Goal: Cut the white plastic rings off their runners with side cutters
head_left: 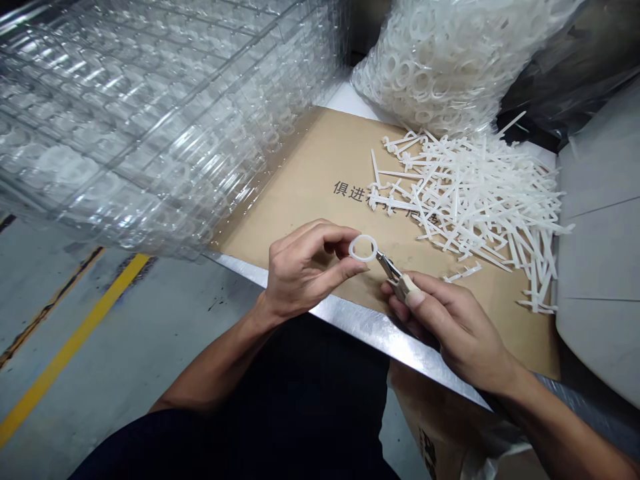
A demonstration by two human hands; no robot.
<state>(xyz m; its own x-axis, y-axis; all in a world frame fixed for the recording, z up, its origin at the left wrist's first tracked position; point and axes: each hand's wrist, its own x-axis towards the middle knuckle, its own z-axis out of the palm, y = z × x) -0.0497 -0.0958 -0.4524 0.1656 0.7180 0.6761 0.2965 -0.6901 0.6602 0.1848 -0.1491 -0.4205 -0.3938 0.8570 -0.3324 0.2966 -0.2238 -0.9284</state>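
**Thin white plastic ring (363,259) pinched in the left hand (313,267), tool tip at its rim**

The ring's near-left rim sits between the left thumb and forefinger, which are closed to a narrow pinch. Most of the ring projects beyond the fingertips toward the right, its round opening uncovered and facing up toward the camera. The other left fingers curl behind the forefinger.

The right hand (450,320) is closed around a small silver metal hand tool with a pale grip (393,270), the thumb lying along that grip. The tool's narrow tip meets the ring's right side, opposite the pinch; whether its jaws are clamped there is too small to tell.

Both hands are above the front edge of a brown cardboard sheet with dark printed characters (290,193), which lies on a table with a shiny metal edge (360,328). To the right, beyond the tool, spreads a loose heap of white plastic sticks with short branches (475,193). Behind the heap stands a clear plastic bag full of white rings (435,67). Clear plastic trays in a stack (150,120) fill the left side.
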